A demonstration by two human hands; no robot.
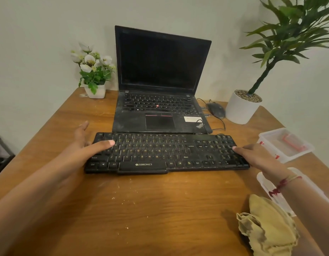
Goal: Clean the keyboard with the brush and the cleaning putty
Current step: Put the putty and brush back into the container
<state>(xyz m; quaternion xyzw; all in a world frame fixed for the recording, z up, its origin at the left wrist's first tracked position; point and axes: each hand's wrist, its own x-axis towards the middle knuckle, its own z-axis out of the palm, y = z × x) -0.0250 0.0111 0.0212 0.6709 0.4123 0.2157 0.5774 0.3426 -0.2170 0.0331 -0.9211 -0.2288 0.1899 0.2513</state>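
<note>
A black, dusty keyboard [160, 154] lies across the wooden table [160, 209] in front of a laptop. My left hand [86, 143] grips its left end, with the thumb on the keys and the fingers behind the edge. At the other end my right hand [256, 156] holds on, thumb resting on the number pad. A clear plastic container [287, 160] at the right holds a pink object [293, 143] that I cannot identify. No brush or putty is plainly visible.
An open black laptop [160, 80] stands behind the keyboard, with a wired mouse [216, 109] and a white potted plant [240, 108] to its right. A small flower pot [96, 91] is back left. A second clear container [267, 183] and a crumpled yellow cloth [267, 228] lie near right. Crumbs dot the table.
</note>
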